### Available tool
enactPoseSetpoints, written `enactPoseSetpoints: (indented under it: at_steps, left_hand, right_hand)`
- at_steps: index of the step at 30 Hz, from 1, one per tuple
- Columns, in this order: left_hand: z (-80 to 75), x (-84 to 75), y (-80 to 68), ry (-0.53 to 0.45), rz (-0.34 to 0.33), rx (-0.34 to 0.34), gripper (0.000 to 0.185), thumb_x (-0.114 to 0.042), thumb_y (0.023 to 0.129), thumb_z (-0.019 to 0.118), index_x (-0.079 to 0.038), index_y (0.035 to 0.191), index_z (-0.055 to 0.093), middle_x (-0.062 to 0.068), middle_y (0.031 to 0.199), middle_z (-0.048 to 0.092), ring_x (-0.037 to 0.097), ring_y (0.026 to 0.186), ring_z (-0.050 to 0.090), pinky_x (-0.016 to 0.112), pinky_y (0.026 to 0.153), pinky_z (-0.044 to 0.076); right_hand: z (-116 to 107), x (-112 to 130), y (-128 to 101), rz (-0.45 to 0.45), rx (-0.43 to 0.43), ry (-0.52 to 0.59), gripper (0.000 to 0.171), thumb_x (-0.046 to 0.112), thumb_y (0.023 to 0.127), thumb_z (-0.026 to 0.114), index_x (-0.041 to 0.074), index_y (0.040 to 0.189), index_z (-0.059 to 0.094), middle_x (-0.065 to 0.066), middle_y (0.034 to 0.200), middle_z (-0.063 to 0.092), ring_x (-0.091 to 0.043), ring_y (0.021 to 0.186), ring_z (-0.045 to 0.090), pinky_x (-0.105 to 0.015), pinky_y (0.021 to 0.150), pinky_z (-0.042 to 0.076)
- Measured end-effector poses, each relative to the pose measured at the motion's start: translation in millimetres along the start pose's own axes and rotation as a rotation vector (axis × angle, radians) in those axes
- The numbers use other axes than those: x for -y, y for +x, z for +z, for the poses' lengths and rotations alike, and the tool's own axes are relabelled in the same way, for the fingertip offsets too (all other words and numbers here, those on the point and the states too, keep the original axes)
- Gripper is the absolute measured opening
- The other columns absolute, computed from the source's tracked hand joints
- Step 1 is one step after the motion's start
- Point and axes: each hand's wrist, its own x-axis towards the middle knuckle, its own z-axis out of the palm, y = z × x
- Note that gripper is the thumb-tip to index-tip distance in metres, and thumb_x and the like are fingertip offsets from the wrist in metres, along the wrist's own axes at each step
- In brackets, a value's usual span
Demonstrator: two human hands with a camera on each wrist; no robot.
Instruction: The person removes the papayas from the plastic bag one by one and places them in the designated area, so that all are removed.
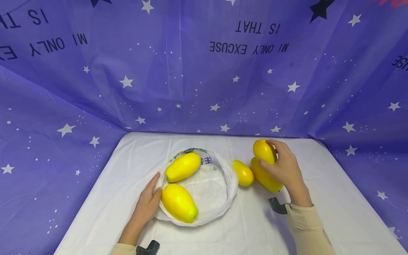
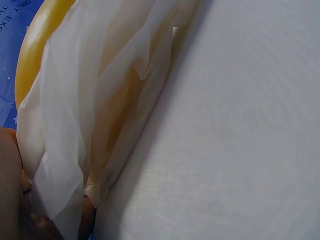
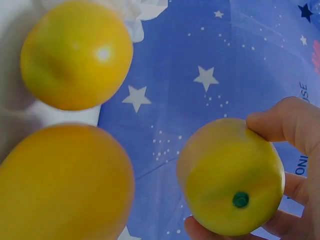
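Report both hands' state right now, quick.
Left hand: closed on the rim of the white plastic bag.
Right hand: closed, holding a yellow fruit.

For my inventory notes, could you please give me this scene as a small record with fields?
table: covered in white cloth
backdrop: purple-blue star-print cloth, lettering upside down in the head view
container: white plastic bag, mouth open
in bag: two papaya-like yellow fruits
left hand: holds the bag's left edge
right hand: grips a yellow fruit with a green stem mark
outside bag, on table: rounded yellow fruit beside the bag; longer papaya-like fruit, right of it
fruit count: five
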Motion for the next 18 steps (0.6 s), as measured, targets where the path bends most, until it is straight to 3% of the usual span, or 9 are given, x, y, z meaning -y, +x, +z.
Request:
enactPoseSetpoints:
  at_steps: [18]
  left_hand:
    - [0.4,1.1,-0.4,-0.006,0.007,-0.008,0.053,-0.013,0.104,0.042,-0.008,0.154,0.027,0.012,0.157,0.028,0.032,0.144,0.023,0.054,0.115,0.021]
  right_hand:
    - [-7,-37,-8,0.136,0.009,-0.059,0.067,0.024,0.081,0.077,0.001,0.136,0.048,-0.026,0.129,0.051,-0.040,0.101,0.052,-0.058,0.081,0.049]
